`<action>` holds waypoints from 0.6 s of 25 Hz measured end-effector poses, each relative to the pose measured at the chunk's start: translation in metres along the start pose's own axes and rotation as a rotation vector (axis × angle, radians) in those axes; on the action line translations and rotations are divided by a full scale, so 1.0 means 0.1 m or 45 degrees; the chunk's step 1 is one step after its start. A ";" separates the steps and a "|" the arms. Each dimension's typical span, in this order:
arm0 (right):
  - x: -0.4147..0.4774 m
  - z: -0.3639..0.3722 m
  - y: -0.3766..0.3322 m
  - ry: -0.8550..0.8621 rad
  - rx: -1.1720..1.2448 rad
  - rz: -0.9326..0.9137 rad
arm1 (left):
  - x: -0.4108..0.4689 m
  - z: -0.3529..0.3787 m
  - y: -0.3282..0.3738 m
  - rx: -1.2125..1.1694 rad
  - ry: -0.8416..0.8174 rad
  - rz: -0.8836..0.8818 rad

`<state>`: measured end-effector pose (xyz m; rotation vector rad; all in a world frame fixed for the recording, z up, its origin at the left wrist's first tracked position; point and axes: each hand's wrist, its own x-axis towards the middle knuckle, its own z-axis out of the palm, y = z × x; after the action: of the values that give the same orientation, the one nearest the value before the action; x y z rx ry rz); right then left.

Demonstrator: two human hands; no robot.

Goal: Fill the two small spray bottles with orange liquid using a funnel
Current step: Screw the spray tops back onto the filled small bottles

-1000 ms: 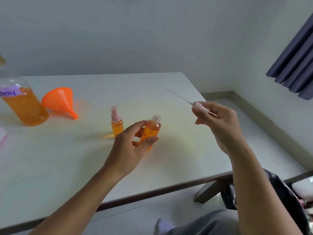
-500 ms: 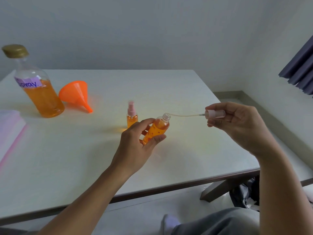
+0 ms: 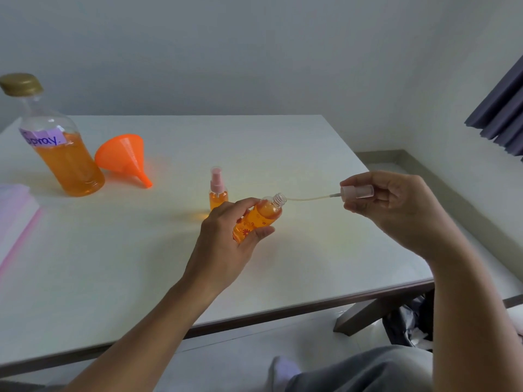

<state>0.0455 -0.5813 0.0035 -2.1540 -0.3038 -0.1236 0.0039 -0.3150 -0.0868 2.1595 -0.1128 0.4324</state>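
- Your left hand point(image 3: 226, 244) grasps the uncapped spray bottle point(image 3: 256, 222) above the table point(image 3: 283, 154), its neck tilted toward 2 o'clock.
- Your right hand point(image 3: 396, 210) pinches the pump cap point(image 3: 357, 192) at the bottle's 3 o'clock, with the tube point(image 3: 307, 198) tip at its mouth.
- The capped spray bottle point(image 3: 218, 189) stands at 10 o'clock, with the funnel point(image 3: 124, 157) farther out.

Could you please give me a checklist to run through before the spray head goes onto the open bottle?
1. Left hand grips open bottle: ok.
2. Right hand pinches spray head: ok.
3. Tube tip inside neck: cannot tell.
4. Fill of open bottle: ok.
5. Is open bottle upright: not ok, tilted.
6. Cap on second bottle, standing on table: ok.
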 end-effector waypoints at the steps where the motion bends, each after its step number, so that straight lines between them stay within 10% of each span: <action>1: 0.00 0.01 -0.02 -0.018 -0.033 -0.021 | 0.00 0.00 0.01 0.007 -0.005 0.005; 15: 0.11 0.35 -0.20 -0.316 -0.203 -0.104 | -0.07 0.11 0.14 -0.022 -0.121 -0.009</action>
<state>0.0503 -0.5399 0.0024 -2.3186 -0.5412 0.0766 -0.0027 -0.3322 -0.0843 2.1632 -0.1612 0.3237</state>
